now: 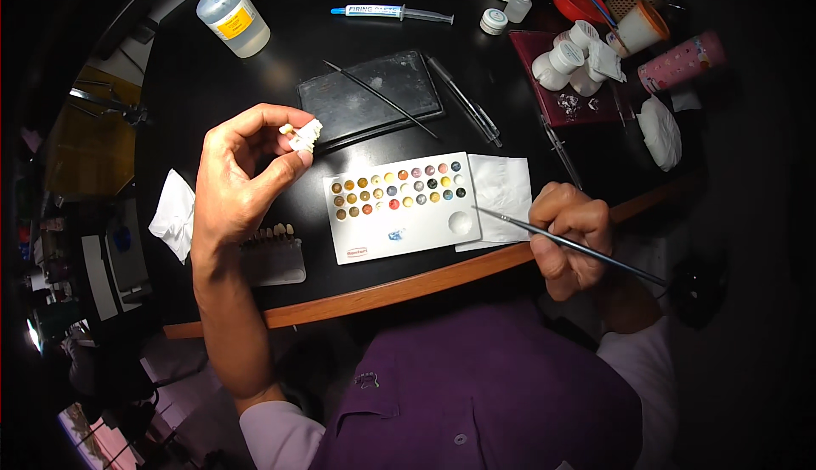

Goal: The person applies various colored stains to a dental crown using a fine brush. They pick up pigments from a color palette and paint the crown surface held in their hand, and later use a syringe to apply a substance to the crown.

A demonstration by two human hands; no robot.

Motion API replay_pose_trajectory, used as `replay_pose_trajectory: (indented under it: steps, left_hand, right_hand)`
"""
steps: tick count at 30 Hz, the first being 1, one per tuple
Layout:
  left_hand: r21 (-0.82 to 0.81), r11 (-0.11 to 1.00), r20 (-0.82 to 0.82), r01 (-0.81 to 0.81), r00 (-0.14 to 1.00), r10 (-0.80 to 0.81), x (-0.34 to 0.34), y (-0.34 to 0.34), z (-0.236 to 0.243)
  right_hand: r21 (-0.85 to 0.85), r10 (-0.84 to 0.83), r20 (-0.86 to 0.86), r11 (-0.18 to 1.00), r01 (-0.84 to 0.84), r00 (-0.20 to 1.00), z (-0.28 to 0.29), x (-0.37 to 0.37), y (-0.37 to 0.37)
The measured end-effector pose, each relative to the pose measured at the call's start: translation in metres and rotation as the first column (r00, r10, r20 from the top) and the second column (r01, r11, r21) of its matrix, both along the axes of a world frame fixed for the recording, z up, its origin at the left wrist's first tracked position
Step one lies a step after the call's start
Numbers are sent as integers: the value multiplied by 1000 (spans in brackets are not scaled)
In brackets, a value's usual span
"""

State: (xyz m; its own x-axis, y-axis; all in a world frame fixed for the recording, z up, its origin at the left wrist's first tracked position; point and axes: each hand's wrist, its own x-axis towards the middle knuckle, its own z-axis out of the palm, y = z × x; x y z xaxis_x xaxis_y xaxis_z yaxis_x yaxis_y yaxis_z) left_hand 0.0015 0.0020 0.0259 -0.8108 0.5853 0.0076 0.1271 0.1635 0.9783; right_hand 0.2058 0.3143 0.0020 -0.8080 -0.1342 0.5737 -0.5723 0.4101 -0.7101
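Between the thumb and fingers of my left hand (246, 168) is a small whitish dental model (304, 135), raised over the table left of the palette. My right hand (574, 236) grips a thin dark paintbrush (578, 251) like a pen. The brush tip points left, close to the round white well of the palette; I cannot tell whether it touches. The white stain palette (399, 247) has rows of small wells with yellow, brown, red, grey and dark colours, plus a blue smear below them. A folded white tissue (501, 189) lies at its right edge.
Behind the palette is a black slab (365, 92) with a second brush (382, 100) across it. A pen (466, 100), a syringe (391, 14) and a liquid bottle (234, 19) lie or stand farther back. A tooth shade guide (276, 257) is by my left wrist. Jars (552, 66) crowd a dark red tray.
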Motion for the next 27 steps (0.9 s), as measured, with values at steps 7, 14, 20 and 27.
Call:
replay_pose_trajectory:
  steps: [7, 14, 20, 27]
  left_hand:
    - [-47, 999, 9, -2, 1000, 3, 0, 3, -4]
    - [-42, 999, -33, -3, 999, 1, 3, 5, 0]
    - [-70, 997, -41, -9, 999, 6, 4, 5, 1]
    - [-75, 997, -69, -5, 998, 0, 5, 5, 0]
  right_hand:
    - [-123, -136, 76, 982, 145, 988, -24, 1, -24]
    - [41, -246, 76, 969, 243, 966, -23, 3, -28]
    - [124, -309, 63, 946, 300, 949, -19, 0, -35]
    - [150, -296, 62, 947, 285, 953, -19, -1, -37]
